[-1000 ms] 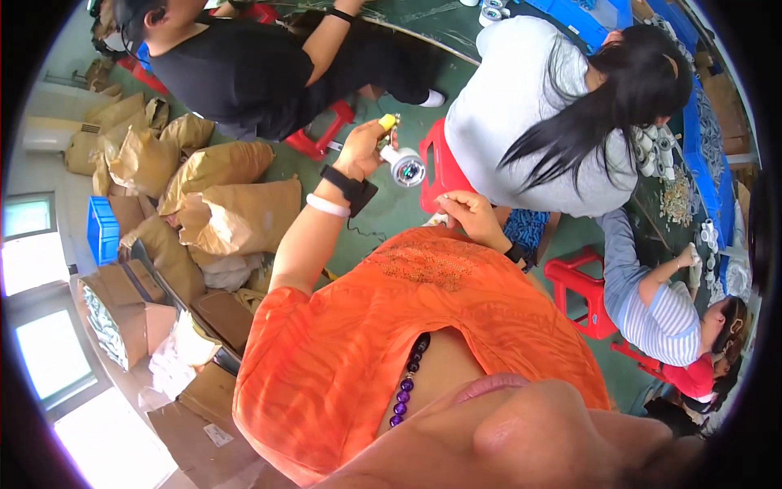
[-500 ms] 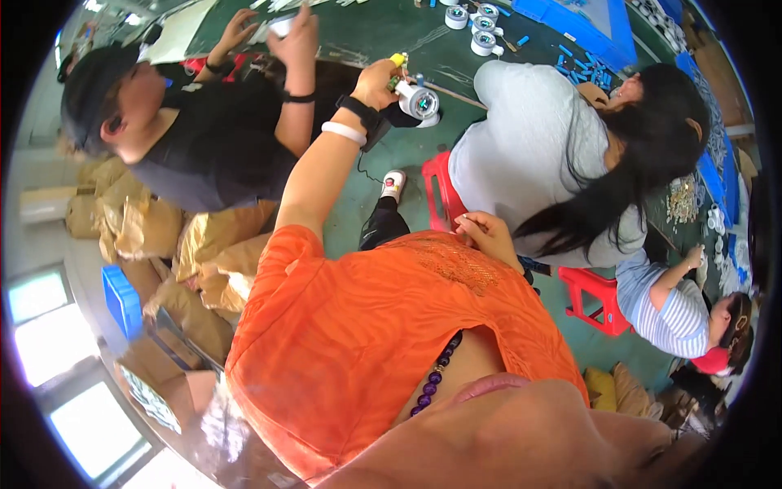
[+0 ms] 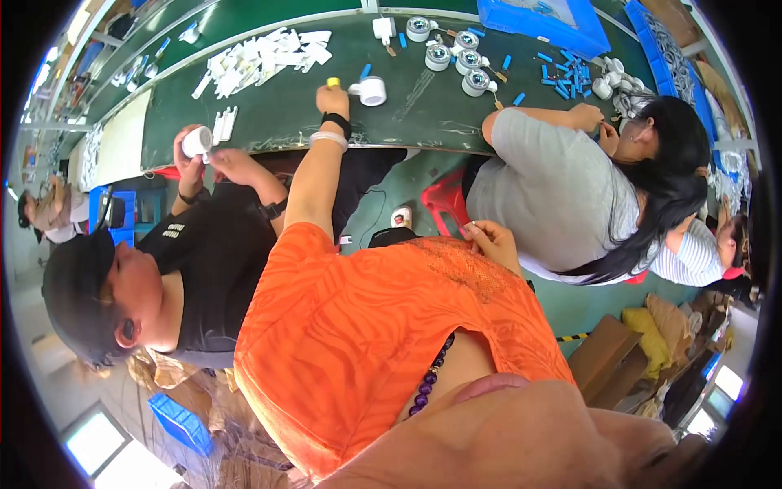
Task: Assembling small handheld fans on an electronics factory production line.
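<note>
My left hand (image 3: 332, 99) reaches far out over the green workbench (image 3: 269, 122), with a black band and a white band on its wrist. It grips a white round part (image 3: 371, 90) at the bench surface, and a small yellow piece (image 3: 332, 82) sticks up by the fingers. My right hand (image 3: 491, 242) rests against my orange shirt near my side. Its fingers are curled and nothing shows in them. Several more round white and metal parts (image 3: 456, 55) lie further along the bench.
A person in black (image 3: 204, 261) sits at my left holding a white round part (image 3: 196, 142). A person in grey (image 3: 562, 196) sits at my right on a red stool (image 3: 446, 202). White strips (image 3: 261, 59), blue pieces (image 3: 562, 73) and a blue tray (image 3: 546, 18) lie on the bench.
My left hand has carried the white round part forward and down onto the green bench. The view has swung so the bench now fills the top. My right hand stays at my side.
</note>
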Available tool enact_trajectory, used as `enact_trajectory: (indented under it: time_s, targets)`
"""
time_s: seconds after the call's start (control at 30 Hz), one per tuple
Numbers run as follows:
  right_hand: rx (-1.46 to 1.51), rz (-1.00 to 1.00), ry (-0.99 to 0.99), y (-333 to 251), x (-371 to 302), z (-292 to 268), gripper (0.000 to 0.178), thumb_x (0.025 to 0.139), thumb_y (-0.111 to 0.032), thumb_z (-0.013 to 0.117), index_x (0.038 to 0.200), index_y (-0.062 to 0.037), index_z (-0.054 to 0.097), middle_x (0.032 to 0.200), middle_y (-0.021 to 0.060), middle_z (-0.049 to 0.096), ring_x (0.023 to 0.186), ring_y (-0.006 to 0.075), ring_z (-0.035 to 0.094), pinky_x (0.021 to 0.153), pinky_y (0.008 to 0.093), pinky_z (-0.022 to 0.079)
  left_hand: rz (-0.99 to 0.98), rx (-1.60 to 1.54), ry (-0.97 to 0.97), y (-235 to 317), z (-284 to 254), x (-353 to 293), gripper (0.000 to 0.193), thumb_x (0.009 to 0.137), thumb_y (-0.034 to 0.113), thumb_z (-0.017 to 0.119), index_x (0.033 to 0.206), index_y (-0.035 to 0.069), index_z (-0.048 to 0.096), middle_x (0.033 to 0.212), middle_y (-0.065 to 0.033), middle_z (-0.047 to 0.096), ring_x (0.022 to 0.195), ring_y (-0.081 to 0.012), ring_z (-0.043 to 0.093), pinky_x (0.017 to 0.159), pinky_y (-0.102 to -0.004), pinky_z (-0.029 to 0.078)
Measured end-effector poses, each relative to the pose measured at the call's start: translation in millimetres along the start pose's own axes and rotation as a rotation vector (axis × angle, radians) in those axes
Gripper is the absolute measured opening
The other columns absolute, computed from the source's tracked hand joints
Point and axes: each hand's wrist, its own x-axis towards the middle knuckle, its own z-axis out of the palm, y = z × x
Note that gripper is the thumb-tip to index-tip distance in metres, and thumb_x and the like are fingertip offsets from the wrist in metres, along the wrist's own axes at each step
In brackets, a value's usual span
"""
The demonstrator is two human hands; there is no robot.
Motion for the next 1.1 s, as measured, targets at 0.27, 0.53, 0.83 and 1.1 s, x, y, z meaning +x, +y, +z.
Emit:
enact_trajectory:
  time_s: [0.27,0.53,0.83,1.1]
  targets:
    - [0.006,0.013,0.068,-13,13,9,0.017,0.091,-0.013,0.056,0.097,0.0009,0.063,0.074,-0.0015,0.059,0.058,0.0032,0.048,0.057,0.0184,0.040,-0.528,-1.551,-0.945,154,-85,-114,0.052,0.098,0.036,0.031,0.124,-0.008,0.042,0.115,-0.0198,0.047,0.106,-0.0336,0.049,0.100,-0.0474,0.039]
    - [0.044,-0.112,0.037,13,-21,-11,0.021,0.090,-0.018,0.057,0.100,-0.0001,0.063,0.079,0.0005,0.062,0.059,0.0041,0.052,0.053,0.0195,0.042,-0.558,-1.507,-1.177,222,-111,-205,0.028,0.090,0.012,0.051,0.113,-0.004,0.051,0.101,-0.0143,0.056,0.099,-0.0270,0.055,0.088,-0.0375,0.045]
    - [0.165,-0.173,0.242,55,-104,-49,0.019,0.090,-0.018,0.058,0.096,-0.0002,0.064,0.078,0.0010,0.063,0.058,0.0040,0.051,0.053,0.0189,0.041,-0.459,-1.378,-1.241,290,-91,-238,0.033,0.084,-0.014,0.038,0.117,-0.017,0.037,0.118,-0.0259,0.045,0.116,-0.0375,0.047,0.103,-0.0414,0.042]
    - [0.302,-0.090,0.500,76,-155,-71,0.015,0.088,-0.016,0.062,0.090,-0.0013,0.065,0.076,0.0017,0.064,0.056,0.0035,0.049,0.051,0.0192,0.040,-0.102,-1.139,-1.566,372,-88,-259,0.042,0.092,0.001,0.048,0.128,-0.012,0.032,0.127,-0.0262,0.046,0.113,-0.0333,0.054,0.092,-0.0366,0.050]
